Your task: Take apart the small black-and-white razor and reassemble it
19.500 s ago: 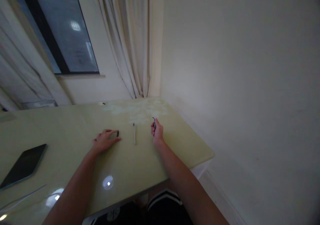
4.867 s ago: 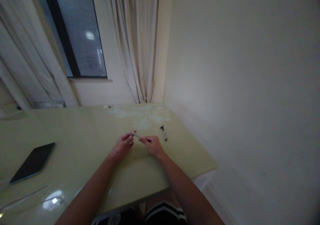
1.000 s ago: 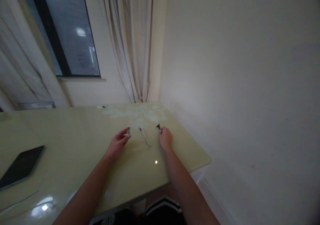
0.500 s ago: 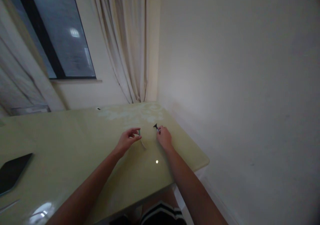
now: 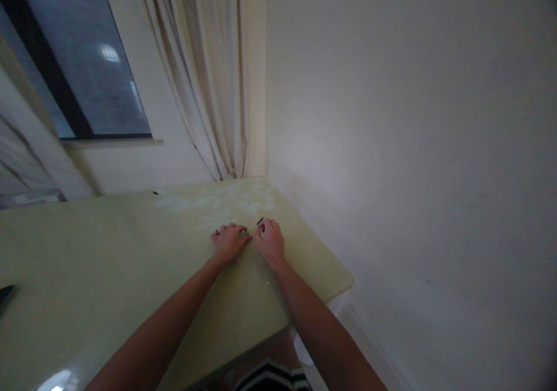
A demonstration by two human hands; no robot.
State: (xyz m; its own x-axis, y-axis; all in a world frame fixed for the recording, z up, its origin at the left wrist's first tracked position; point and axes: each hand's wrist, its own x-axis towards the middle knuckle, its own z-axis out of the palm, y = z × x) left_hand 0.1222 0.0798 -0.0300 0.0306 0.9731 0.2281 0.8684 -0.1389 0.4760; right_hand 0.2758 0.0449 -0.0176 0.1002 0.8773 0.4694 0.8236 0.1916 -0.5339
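Both my hands rest close together on the pale green table point(image 5: 130, 252), near its far right corner. My right hand point(image 5: 270, 243) is closed on a small tool whose black head point(image 5: 260, 221) pokes out past the fingertips. Almost touching it, my left hand point(image 5: 230, 242) has its fingers curled down on the tabletop; a tiny dark bit shows at its fingertips, too small to name. The thin white stick that lay between the hands is hidden under them.
A white wall runs along the table's right edge. A curtain point(image 5: 209, 78) and a dark window point(image 5: 87, 66) stand behind the table. One small dark item point(image 5: 155, 192) lies at the table's far edge. A dark tablet's corner point(image 5: 4, 293) shows at far left.
My hands have come together over the white stick, which is now covered. The left hand has dropped to the tabletop. The view has swung right, so the tablet is nearly out of frame.
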